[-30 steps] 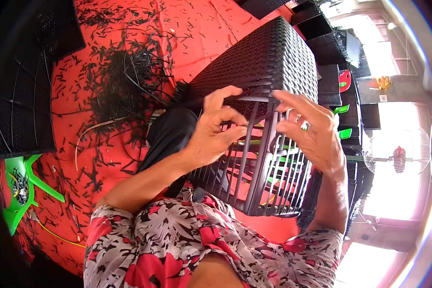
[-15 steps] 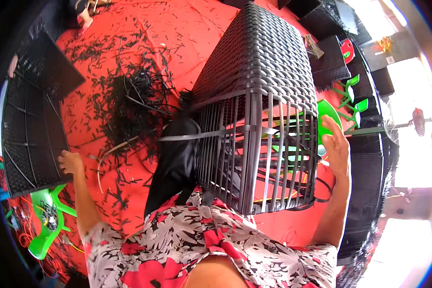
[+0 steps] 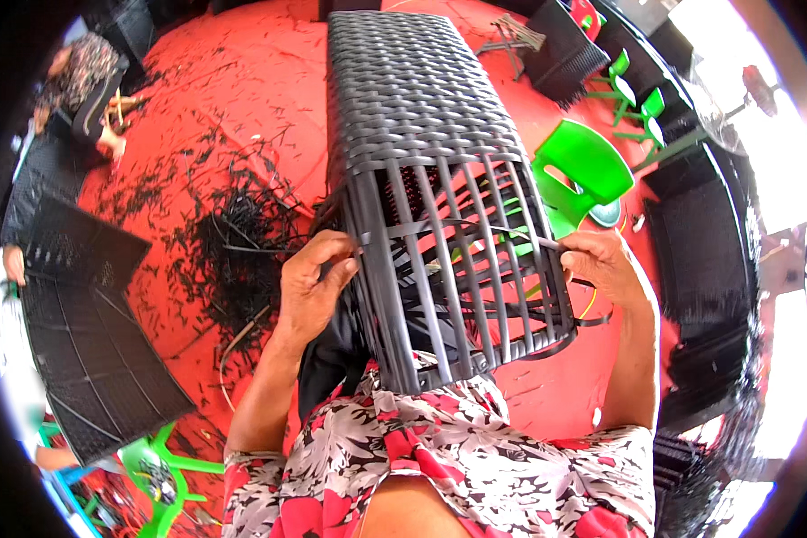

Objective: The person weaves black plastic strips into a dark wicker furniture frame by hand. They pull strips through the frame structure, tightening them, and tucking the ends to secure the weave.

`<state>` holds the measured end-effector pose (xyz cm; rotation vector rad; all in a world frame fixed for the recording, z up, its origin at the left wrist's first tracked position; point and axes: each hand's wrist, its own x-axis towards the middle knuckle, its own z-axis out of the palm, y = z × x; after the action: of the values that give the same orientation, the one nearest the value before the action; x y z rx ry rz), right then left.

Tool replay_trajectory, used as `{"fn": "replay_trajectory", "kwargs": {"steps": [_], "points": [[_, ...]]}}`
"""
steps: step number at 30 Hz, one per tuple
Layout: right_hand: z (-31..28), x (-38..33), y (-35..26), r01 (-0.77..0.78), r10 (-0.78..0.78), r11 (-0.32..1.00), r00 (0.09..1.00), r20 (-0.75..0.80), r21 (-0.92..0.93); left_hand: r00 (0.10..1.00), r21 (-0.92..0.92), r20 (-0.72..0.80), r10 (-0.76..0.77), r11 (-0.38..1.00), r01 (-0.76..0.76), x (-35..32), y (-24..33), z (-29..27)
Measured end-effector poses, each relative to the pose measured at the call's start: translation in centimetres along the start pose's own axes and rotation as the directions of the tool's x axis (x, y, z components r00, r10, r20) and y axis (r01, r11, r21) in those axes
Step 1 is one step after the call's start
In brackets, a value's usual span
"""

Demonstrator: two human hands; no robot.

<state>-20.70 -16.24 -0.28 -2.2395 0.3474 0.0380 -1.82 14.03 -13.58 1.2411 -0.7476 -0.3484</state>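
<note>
A dark grey woven rattan-style furniture piece [image 3: 421, 99] stands against my lap. Its upper part is tightly woven, while the lower part shows bare upright bars with gaps. A flat grey weaving strip [image 3: 411, 229] crosses these bars, passing in front of some and behind others. At the left corner, my left hand [image 3: 309, 285] pinches the strip between thumb and fingers. My right hand [image 3: 608, 267] is closed on the strip's other side, just beyond the right edge. Loose dark strands hang inside the frame, partly hidden by the bars.
A heap of black strip scraps [image 3: 247, 224] lies on the red floor covering [image 3: 215, 54]. A green chair [image 3: 587, 166] stands behind the piece to the right. Dark woven panels [image 3: 99, 341] lean at left, near another person [image 3: 76, 81]. More dark woven pieces [image 3: 699, 260] line the right.
The woven piece has turned and shifted left in view. My left hand has come in from the far left to the strip, and my right hand has closed on its right side.
</note>
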Motion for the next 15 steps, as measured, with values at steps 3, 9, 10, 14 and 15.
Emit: {"fn": "replay_trajectory", "kwargs": {"steps": [3,9,10,14,15], "points": [[-0.2,0.2,0.6,0.091,-0.093,0.995,0.994,-0.063,-0.038,0.998,0.123,0.046,0.036,0.992,-0.041,0.8,0.4,-0.9],[-1.4,1.8,-0.1,0.175,-0.178,0.984,0.981,-0.072,-0.044,0.814,0.891,0.125,0.568,0.297,-0.344,1.4,2.4,-1.3],[-1.4,2.0,-0.4,0.211,-0.219,0.972,0.972,-0.08,-0.101,0.768,0.91,0.16,0.62,0.209,-0.358,1.6,2.4,-1.2],[-0.3,3.0,-1.7,0.256,-0.315,0.923,0.931,-0.184,-0.288,0.634,0.947,0.16,0.757,0.064,-0.315,4.0,1.5,-1.7],[0.0,3.4,-2.1,0.257,-0.357,0.883,0.911,-0.206,-0.392,0.642,0.957,0.123,0.757,0.081,-0.28,4.5,1.3,-1.9]]}}
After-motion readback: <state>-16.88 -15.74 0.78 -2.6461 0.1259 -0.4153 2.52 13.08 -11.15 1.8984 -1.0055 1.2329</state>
